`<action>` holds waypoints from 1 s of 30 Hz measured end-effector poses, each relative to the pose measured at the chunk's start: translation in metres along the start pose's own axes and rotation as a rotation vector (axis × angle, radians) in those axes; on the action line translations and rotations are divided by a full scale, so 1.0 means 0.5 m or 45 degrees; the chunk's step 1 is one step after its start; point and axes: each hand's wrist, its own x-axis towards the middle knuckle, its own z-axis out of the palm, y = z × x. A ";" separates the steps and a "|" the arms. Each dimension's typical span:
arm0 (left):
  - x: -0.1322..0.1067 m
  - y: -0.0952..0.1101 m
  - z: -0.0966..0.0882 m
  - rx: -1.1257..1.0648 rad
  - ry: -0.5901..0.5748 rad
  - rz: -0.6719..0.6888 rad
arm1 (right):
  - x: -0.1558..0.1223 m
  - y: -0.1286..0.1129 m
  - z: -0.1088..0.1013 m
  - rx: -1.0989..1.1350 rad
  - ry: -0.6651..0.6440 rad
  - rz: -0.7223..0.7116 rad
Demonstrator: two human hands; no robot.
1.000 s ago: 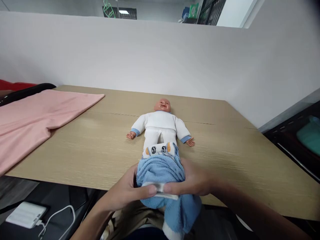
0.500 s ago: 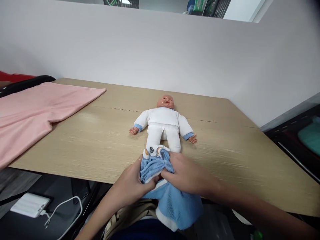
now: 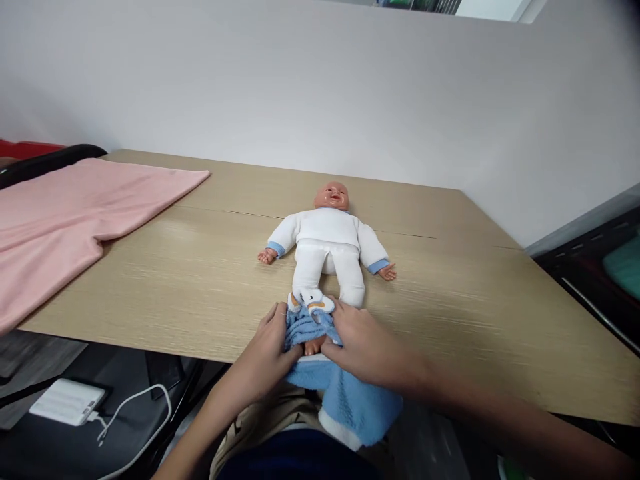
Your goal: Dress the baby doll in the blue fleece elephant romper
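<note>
A baby doll [image 3: 327, 227] in a white top and white leggings lies on its back, feet toward me. Blue baby pants [image 3: 307, 328], bunched up with white trim and a cartoon animal patch, surround the foot on the left. The doll's bare toes [image 3: 313, 345] poke out of the bunched leg. My left hand [image 3: 270, 343] grips the bunched cloth on its left side, and my right hand [image 3: 357, 340] pinches the right side. The other pant leg [image 3: 357, 403] hangs over the table's front edge. The doll's other foot is hidden behind my right hand.
The doll lies on a wooden table [image 3: 440, 320] against a white wall [image 3: 250, 87]. A pink cloth [image 3: 100, 207] covers the table's left end. Below left, a white power bank [image 3: 67, 401] with a cable rests on a dark seat. A black bin-like object [image 3: 595, 287] stands at right.
The bunched leg of the pants has moved onto the doll's foot, and its toes now show through the opening. Both hands keep their grip. The view has tilted slightly downward.
</note>
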 end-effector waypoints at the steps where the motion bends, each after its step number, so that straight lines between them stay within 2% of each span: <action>1: -0.002 -0.007 0.000 -0.042 0.009 0.011 | -0.001 0.004 0.003 0.027 0.010 0.008; 6: -0.004 -0.037 0.009 -0.218 0.187 0.106 | 0.000 0.026 0.011 0.150 0.096 0.037; 12: 0.017 -0.045 0.014 -0.438 0.256 0.146 | 0.009 0.043 0.025 0.210 0.185 0.048; 15: 0.035 -0.053 0.002 -0.363 0.299 0.174 | 0.014 0.054 0.031 0.149 0.195 0.046; 17: 0.046 -0.056 -0.017 -0.232 0.306 0.215 | 0.021 0.064 0.026 0.127 0.248 -0.052; 19: 0.057 -0.053 -0.045 -0.144 0.236 0.271 | 0.030 0.075 0.008 0.132 0.291 -0.204; 21: 0.070 -0.044 -0.076 -0.146 0.091 0.303 | 0.044 0.085 -0.018 0.159 0.233 -0.305; 25: 0.101 -0.023 -0.127 -0.187 -0.137 0.295 | 0.080 0.101 -0.060 0.231 0.084 -0.316; 28: 0.127 -0.016 -0.149 -0.188 -0.247 0.310 | 0.107 0.114 -0.071 0.289 -0.020 -0.321; 30: 0.142 -0.017 -0.160 -0.226 -0.305 0.261 | 0.117 0.122 -0.077 0.272 -0.063 -0.286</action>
